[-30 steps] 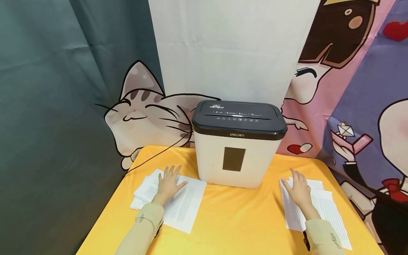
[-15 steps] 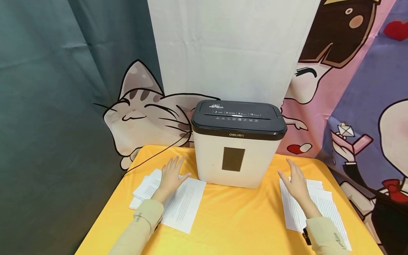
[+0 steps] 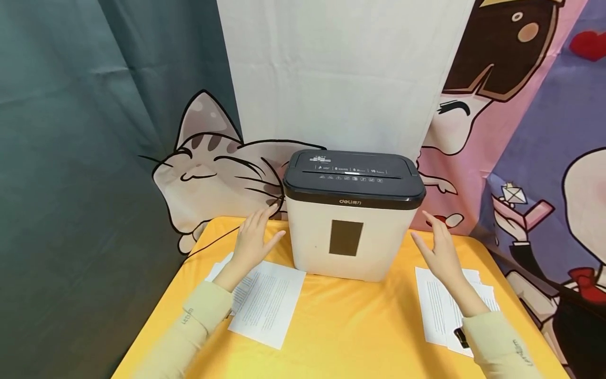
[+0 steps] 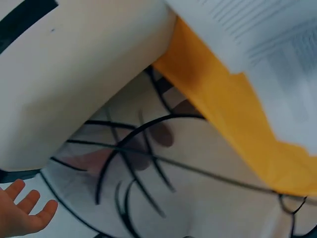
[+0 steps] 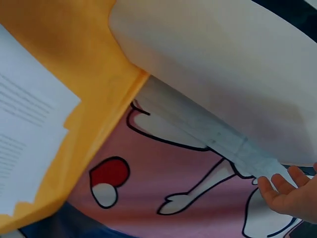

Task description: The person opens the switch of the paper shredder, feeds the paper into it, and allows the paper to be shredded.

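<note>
A paper shredder (image 3: pixel 310 231) with a white bin, a dark lid (image 3: pixel 355 184) and a small dark window stands at the back of the yellow table. My left hand (image 3: pixel 251 239) is raised beside its left side, fingers stretched out and thumb apart, holding nothing. On the other side my right hand (image 3: pixel 441 252) is held up the same way, also bare. In the left wrist view, the left fingertips (image 4: pixel 29 201) are just below the lid's edge. The right fingers (image 5: pixel 285 186) appear near the bin's far end in the right wrist view.
Printed sheets (image 3: pixel 272 302) lie on the table under my left forearm. More printed sheets (image 3: pixel 433 310) lie at the right. A black cord (image 3: pixel 213 242) runs leftward from the shredder. Cartoon-printed cloth (image 3: pixel 203 179) hangs behind the table.
Both hands have lifted from over the paper stacks and moved forward and up toward the shredder's sides. The shredder and the papers have stayed in place.
</note>
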Available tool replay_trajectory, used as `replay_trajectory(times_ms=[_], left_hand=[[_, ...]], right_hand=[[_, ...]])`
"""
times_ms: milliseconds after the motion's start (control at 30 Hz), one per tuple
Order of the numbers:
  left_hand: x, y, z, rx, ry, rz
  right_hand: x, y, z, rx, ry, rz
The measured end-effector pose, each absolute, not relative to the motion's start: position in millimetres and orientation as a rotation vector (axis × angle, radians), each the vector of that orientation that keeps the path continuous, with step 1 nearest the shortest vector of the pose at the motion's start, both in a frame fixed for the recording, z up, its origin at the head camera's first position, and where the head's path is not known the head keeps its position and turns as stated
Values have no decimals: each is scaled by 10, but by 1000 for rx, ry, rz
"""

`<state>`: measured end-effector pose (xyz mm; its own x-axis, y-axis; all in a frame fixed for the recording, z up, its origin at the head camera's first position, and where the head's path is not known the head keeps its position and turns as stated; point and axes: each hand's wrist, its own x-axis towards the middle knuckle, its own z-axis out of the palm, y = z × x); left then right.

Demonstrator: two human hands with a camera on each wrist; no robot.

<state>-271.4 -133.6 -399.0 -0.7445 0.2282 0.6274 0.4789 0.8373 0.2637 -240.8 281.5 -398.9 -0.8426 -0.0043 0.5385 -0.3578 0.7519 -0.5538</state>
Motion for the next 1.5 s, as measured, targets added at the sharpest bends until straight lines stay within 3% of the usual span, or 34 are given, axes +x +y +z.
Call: replay_trajectory(times_ms=[333,700,1100,1500], left_hand=[[-2718,-1263,-3510,-691,-2321,-518],[-2714,-1230,-3188,-830,-2300,-331],[-2721,-1091,-2812,-942,-2185,-184],[-2774,-890,-2509,-976,-2159,-94]], right_hand=[[-2373,2766,-3669,322,-2403,891],[-2473,2791,-3265,487,-2337,561],[-2747,2566,-2777,568,-2460,459],[-3199,2395,-2679,441,-2716,530]])
